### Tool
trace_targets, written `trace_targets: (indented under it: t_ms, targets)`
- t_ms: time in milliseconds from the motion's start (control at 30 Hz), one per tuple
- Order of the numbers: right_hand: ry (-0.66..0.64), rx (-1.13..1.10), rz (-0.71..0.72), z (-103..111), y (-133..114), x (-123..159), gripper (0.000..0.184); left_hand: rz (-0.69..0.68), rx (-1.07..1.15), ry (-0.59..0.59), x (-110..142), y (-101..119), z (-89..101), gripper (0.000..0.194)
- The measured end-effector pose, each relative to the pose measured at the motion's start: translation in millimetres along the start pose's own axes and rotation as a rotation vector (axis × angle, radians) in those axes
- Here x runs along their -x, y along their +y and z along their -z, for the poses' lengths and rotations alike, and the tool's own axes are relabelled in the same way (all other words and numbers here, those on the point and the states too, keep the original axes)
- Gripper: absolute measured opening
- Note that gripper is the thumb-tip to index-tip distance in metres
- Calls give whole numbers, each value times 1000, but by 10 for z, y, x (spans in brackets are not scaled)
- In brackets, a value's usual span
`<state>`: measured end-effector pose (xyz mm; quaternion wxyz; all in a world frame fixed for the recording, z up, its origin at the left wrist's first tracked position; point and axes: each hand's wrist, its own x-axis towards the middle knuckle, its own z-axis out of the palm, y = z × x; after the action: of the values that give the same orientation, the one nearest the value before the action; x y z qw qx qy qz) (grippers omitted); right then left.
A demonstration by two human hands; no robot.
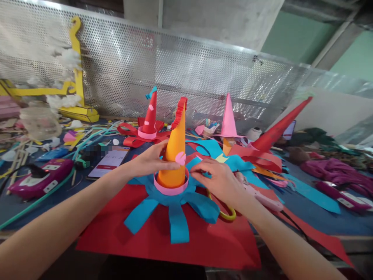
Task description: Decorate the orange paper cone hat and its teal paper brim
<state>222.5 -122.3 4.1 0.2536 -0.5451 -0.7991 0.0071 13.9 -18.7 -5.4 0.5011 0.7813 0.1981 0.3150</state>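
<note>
An orange paper cone (172, 171) stands upright inside a pink band (171, 190) on a base of looped blue paper strips (178, 222). Red crinkled paper (180, 111) trims its tip, and a pink cutout (181, 158) sits on its side. My left hand (153, 161) grips the cone from the left, the thumb across its front. Just right of the band is my right hand (215, 177), its fingers pinched together; whatever may be between them is too small to see. Beneath everything lies a red sheet (163, 249). Yellow-handled scissors (229, 215) are partly hidden by my right hand.
Behind stand a red cone hat (150, 114), a pink cone hat (229, 120) and a long red cone (279, 126). A phone (109, 163) and a purple power strip (43, 179) lie left. A pink glue gun (262, 198) with its cord is beside my right forearm.
</note>
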Motion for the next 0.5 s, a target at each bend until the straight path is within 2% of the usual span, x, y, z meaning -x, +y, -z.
trace_targets:
  t_ms: [33,167,267,400,500]
  targets:
    - [8,-6,-48,-39,-6,-53,5,-6,9,-17,-1,-16,9,54]
    - [-18,-16,-124,-173,0,-185,25,-19,23,-61,-4,-46,24,55]
    - [-48,-68,-144,-217,33,-194,17,-14,33,-72,1,-29,19,54]
    - [-16,-84,-180,-205,108,-138,19,46,37,-50,17,9,14,54]
    - [39,-67,-230,-106,146,-32,21,69,75,-64,32,25,28,53]
